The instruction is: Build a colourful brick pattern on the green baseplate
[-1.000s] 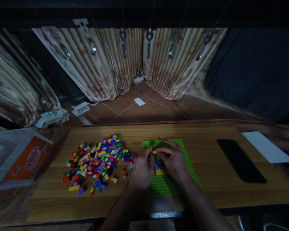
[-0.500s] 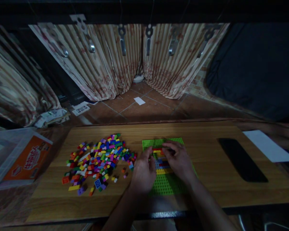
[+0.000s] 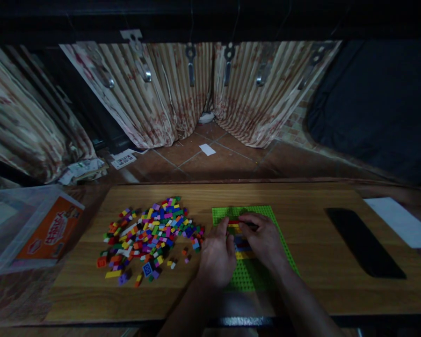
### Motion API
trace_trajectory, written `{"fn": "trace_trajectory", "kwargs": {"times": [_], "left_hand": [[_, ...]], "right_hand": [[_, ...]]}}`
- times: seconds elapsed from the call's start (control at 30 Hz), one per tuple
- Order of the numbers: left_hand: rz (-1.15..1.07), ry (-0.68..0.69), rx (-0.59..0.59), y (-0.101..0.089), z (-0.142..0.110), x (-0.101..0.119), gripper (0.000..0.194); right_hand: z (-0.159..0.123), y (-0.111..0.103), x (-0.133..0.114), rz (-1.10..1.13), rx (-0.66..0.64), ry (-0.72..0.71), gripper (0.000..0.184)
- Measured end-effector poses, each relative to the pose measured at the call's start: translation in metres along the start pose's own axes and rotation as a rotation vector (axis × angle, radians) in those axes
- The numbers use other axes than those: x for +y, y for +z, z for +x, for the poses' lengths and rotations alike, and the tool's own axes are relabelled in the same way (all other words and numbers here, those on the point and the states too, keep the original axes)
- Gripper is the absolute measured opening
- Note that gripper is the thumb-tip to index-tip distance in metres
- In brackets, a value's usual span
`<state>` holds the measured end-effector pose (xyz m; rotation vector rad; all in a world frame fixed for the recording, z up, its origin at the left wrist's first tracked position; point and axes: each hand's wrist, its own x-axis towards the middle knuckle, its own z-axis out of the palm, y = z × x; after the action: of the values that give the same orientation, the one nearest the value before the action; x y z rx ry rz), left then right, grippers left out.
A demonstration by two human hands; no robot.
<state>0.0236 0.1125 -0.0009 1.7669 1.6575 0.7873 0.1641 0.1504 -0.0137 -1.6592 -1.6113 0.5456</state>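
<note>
A green studded baseplate (image 3: 245, 281) lies on the table, bearing rows of toy building bricks (image 3: 244, 255) in yellow, blue and other colours. At its far part is a red brick (image 3: 233, 222), between the fingertips of both hands. My left hand (image 3: 216, 256) is closed, thumb and fingers pressed at the brick's left end. Curled in from the other side, my right hand (image 3: 265, 239) pinches at its right end. The fingers partly cover the rows, and the exact contact is hard to see. A loose pile of colourful bricks (image 3: 157, 229) spreads left of the baseplate.
On the wooden table (image 3: 312, 201), a black flat slab (image 3: 365, 243) lies at the right, beside a white sheet (image 3: 403, 222). A clear plastic box (image 3: 51, 229) with an orange label stands at the left. Metal hooks (image 3: 228, 65) hang beyond, before striped curtains (image 3: 182, 103).
The whole view has shifted slightly, so things appear farther right and lower. Both hands stay at the red brick, with barely any change in their fingers.
</note>
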Motion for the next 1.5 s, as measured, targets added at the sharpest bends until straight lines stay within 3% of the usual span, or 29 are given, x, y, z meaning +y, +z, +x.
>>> {"fn": "trace_trajectory", "kwargs": {"times": [0.27, 0.47, 0.73, 0.87, 0.97, 1.1, 1.2, 1.3, 1.5], "left_hand": [[0.31, 0.194, -0.052, 0.013, -0.003, -0.001, 0.051], [0.508, 0.211, -0.083, 0.023, -0.005, 0.001, 0.058], [0.471, 0.207, -0.044, 0.029, -0.01, 0.002, 0.058], [0.285, 0.229, 0.02, 0.011, -0.014, 0.004, 0.057], [0.08, 0.198, 0.169, -0.018, -0.013, 0.003, 0.047], [-0.167, 0.016, 0.472, -0.062, -0.002, -0.014, 0.031], [-0.308, -0.095, 0.601, -0.082, 0.006, -0.034, 0.028], [-0.372, -0.141, 0.6, -0.09, 0.009, -0.048, 0.028], [-0.315, -0.148, 0.426, -0.09, 0.004, -0.054, 0.025]], "right_hand": [[0.001, 0.002, 0.002, 0.005, -0.001, 0.011, 0.018], [0.0, 0.002, 0.004, -0.031, 0.021, -0.033, 0.019], [-0.002, 0.001, 0.012, -0.047, -0.014, -0.095, 0.024], [-0.006, -0.006, 0.003, -0.134, 0.084, -0.223, 0.027], [-0.014, -0.009, -0.015, -0.131, 0.14, -0.329, 0.025], [-0.032, 0.008, -0.042, -0.046, -0.066, -0.41, 0.02], [-0.046, 0.031, -0.057, -0.095, -0.166, -0.43, 0.02], [-0.053, 0.05, -0.065, -0.193, -0.2, -0.432, 0.025], [-0.057, 0.063, -0.074, -0.309, -0.214, -0.4, 0.015]]}}
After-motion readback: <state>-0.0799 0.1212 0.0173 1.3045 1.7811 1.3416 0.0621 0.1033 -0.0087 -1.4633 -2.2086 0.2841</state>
